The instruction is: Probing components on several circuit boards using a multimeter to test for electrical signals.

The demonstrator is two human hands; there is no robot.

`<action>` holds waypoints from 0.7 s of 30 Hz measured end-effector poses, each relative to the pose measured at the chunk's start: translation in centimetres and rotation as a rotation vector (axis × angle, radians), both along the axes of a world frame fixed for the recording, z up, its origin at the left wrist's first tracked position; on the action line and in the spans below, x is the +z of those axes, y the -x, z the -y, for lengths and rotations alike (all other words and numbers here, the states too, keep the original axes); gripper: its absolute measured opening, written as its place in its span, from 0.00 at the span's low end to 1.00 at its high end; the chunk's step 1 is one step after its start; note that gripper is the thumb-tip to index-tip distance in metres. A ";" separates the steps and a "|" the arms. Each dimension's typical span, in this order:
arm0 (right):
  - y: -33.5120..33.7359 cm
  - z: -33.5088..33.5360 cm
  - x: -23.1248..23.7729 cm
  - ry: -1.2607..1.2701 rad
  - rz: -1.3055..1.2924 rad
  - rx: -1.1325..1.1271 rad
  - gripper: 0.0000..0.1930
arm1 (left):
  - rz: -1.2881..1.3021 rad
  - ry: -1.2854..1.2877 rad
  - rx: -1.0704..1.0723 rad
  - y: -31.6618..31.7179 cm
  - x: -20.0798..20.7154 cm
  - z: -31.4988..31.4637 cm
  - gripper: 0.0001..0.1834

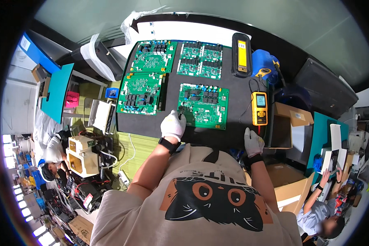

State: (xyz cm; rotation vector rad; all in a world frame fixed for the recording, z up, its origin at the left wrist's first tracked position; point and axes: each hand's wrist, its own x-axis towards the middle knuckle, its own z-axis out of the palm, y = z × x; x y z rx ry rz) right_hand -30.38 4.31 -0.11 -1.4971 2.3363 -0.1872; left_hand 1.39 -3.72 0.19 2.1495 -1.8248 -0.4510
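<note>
Both my hands wear white gloves. My left hand (pixel 173 125) is at the lower left corner of a single green circuit board (pixel 205 107), fingers drawn together around a small dark thing I cannot make out. On the table's front edge rests my right hand (pixel 254 142), fingers loosely apart and no held thing showing. Just above it lies a yellow-orange handheld meter (pixel 260 108) with a lit display, a dark lead and a red part at its lower end. Two larger green boards, one upper (pixel 152 57) and one lower (pixel 140 93), lie at the left. A four-section board panel (pixel 200 60) is behind.
A black case with a yellow label (pixel 242 55) and a blue tool (pixel 263 65) stand at the back right of the dark mat (pixel 233 96). An open cardboard box (pixel 293 125) adjoins the right edge. People work at far left (pixel 53 149) and lower right (pixel 322 213).
</note>
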 end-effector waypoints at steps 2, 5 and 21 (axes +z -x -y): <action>0.0 -0.2 0.0 0.024 0.013 0.004 0.24 | -0.004 0.006 0.014 0.1 0.1 0.0 0.14; 0.0 -0.5 -0.2 0.067 0.027 0.013 0.24 | -0.011 0.029 0.020 0.1 0.0 0.1 0.14; 0.0 -0.7 -0.7 0.104 0.005 0.003 0.23 | -0.124 0.041 -0.002 -0.5 0.1 0.3 0.11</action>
